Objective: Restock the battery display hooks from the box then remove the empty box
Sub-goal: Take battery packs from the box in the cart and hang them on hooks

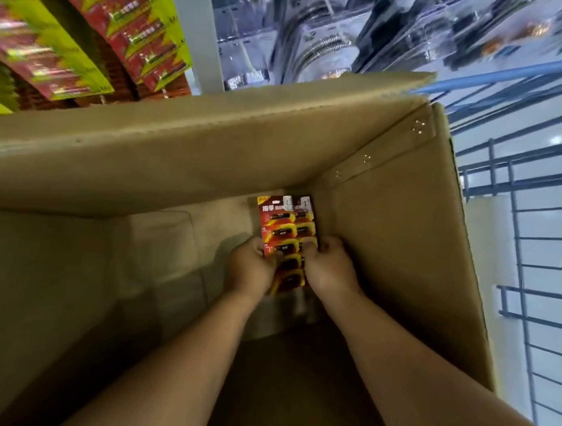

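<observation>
Two bare forearms reach up from the bottom of the frame, deep into a big cardboard box (390, 244). At the middle of the frame, both hands are on the same thing: the left hand (250, 268) curls its fingers round the left edge of a red and yellow battery pack (286, 234), and the right hand (331, 269) grips the right edge, thumb pressed across the front. Both hands are grasping that pack, which sits low inside the box, close to the corner where the far wall meets the right-hand wall. The pack's top end points up the frame, with printed lettering and small labels along it; rows of dark batteries show on its face. Just left of the hands, pale inner flaps (165, 256) lie across the bottom of the box. The box's long far flap runs across the middle of the frame. Beyond it, at upper left, hanging battery packs (133, 23) in red and yellow crowd the display, blurred. Top centre holds clear packages of coiled metal hose (316, 44), also blurred. Down the right edge, a blue metal cage frame (530, 209) stands against a pale shiny floor.
</observation>
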`<state>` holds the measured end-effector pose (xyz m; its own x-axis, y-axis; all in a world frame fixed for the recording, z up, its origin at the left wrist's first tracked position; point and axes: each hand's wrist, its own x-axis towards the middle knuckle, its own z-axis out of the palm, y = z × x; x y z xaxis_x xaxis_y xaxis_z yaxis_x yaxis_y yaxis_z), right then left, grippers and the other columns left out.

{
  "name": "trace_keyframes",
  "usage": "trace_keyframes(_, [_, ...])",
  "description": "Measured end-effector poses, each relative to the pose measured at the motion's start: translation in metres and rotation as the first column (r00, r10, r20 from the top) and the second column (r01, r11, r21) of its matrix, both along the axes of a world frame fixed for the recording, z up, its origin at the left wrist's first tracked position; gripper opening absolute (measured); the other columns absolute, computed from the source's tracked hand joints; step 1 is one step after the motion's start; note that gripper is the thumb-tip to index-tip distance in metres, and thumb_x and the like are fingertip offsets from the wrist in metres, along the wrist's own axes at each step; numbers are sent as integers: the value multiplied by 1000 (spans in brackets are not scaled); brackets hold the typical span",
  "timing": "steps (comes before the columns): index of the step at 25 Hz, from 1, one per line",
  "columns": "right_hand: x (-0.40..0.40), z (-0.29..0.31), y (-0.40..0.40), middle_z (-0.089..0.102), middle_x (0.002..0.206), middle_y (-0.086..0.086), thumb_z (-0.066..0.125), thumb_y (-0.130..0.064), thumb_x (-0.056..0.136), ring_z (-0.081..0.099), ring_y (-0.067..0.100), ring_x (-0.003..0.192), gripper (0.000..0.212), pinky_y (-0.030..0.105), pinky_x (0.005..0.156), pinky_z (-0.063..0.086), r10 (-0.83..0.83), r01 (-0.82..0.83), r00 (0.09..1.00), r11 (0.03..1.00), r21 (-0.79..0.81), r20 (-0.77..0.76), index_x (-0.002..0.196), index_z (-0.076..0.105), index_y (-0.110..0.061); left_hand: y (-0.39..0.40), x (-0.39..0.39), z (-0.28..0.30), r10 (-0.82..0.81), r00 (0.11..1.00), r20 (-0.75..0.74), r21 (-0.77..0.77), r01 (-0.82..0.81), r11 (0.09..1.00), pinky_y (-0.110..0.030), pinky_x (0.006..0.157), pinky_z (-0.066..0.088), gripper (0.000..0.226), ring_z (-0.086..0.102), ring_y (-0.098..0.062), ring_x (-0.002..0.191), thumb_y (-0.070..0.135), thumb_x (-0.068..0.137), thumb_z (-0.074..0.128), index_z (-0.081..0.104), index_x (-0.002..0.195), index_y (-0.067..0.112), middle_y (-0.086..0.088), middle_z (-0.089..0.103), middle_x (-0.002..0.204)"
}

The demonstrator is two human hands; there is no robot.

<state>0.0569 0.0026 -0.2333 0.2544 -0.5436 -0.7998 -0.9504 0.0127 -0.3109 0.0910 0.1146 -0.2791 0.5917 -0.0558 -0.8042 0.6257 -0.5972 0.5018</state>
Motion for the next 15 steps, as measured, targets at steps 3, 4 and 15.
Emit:
trace_keyframes(3, [2,-5,3,65,131,9,52,-40,106,65,29,114,40,43,93,56,47,-47,999,999,9,-26,141,52,-19,28,11,8,14,999,-34,-3,-14,1000,-31,82,47,13,68,-21,101,20,100,68,61,96,29,13,65,90])
trace_keyframes(4, [2,-7,4,65,130,8,54,-38,105,65,27,111,40,39,86,55,60,-59,998,998,15,-21,141,53,-19,38,14,11,30,999,-23,-5,-30,1000,-32,86,48,9,67,-21,103,19,101,67,63,106,25,10,66,98])
trace_keyframes(15, [20,-64,44,25,158,24,70,-48,93,34,42,145,98,54,114,39,371,-443,881,865,-236,-295,160,13,-5,100,11,58,268,963,-17,-90,-268,959,-34,80,50,28,65,-10,90,23,103,63,60,131,23,6,69,116])
